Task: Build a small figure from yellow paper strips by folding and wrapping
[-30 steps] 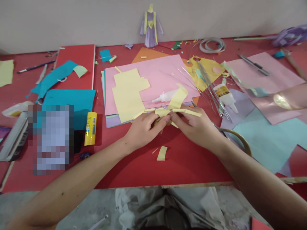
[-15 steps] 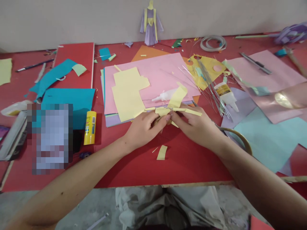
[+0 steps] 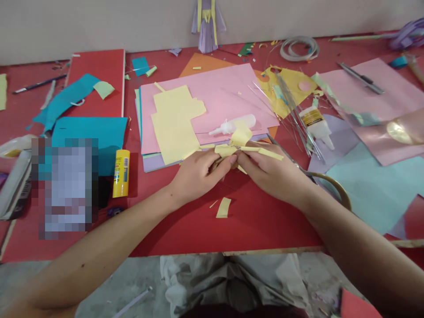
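My left hand and my right hand meet over the front middle of the table, both closed on one yellow paper figure. Thin rolled arms stick out to either side of the figure, and a wider flap stands up behind. A bit of thin wire seems to show at its centre; my fingers hide the lower part. Just beyond lies a small white glue bottle on pink paper. Below my hands rests a small yellow paper scrap.
Scissors lie beside my right forearm. A glue stick stands left, near blue paper. Wires, another glue bottle and a craft knife are at right. A purple paper doll leans on the wall.
The view has tilted slightly downward, so the doll's head is out of frame. The figure's upright flap leans lower, uncovering more of the glue bottle. Both hands keep their hold.
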Motion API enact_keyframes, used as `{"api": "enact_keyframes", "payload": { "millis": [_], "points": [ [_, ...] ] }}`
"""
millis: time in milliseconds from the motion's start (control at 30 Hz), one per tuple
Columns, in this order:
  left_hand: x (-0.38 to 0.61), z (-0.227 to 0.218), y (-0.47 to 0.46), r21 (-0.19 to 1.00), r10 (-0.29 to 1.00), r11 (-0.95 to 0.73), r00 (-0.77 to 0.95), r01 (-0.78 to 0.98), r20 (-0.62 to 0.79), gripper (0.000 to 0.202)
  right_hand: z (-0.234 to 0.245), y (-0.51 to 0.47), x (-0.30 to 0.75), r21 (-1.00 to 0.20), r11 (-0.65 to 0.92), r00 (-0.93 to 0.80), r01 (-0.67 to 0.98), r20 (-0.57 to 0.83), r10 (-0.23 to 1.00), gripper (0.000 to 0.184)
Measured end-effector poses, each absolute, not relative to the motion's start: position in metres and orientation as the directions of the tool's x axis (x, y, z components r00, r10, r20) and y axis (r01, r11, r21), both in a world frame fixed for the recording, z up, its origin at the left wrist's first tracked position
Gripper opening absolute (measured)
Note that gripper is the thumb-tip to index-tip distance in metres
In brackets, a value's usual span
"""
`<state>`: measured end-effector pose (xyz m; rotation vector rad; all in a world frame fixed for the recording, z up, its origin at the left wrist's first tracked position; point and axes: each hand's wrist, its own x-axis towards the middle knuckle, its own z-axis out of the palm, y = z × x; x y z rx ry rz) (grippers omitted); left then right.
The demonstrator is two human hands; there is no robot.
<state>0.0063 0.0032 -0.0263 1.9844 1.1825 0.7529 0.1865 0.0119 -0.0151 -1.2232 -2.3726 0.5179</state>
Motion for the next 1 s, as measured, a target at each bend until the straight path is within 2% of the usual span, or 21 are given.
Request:
{"api": "enact_keyframes", "payload": {
  "millis": [1000],
  "points": [
    [0.0066, -0.0261, 0.0038, 0.801, 0.896, -0.343, 0.427, 0.491, 0.122, 0.04, -0.0146, 0.0115, 0.1871, -0.523, 0.541, -0.521, 0.659, 0.201, 0.829, 0.025]
  ]
}}
